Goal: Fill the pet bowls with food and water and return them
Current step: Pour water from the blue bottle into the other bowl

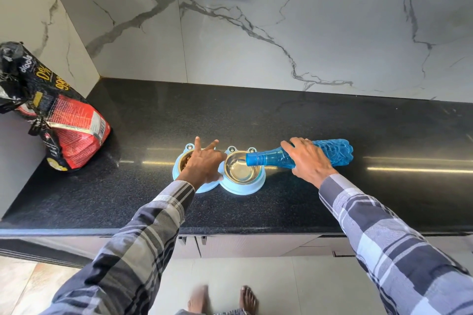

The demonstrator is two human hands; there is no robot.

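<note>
Roughly midway, by the look of it. Double pet feeder (231, 188) sits on the black speckled counter (281, 120), near its front edge. Left bowl (184, 160) shows brown kibble, so the food step appears done. Right bowl (241, 170) is bare shiny steel with a gold rim; whether any water lies in it, cannot tell.

Right hand (308, 161) grips the blue bottle (332, 152) around its middle, fingers wrapped over it. Bottle is tipped on its side, uncapped mouth over the right bowl's rim; no stream visible. Left hand (204, 162) hovers over the left bowl, fingers spread and straight, gripping nothing.

Left to do, judging from this: finish the water, carry the feeder back.

Materials: feeder is pale blue smooth plastic with small frog-eye bumps at the back; bottle is translucent, faceted plastic with a smooth neck; food bag (58, 120) is crinkled glossy red-and-black film, standing well to the left.
</note>
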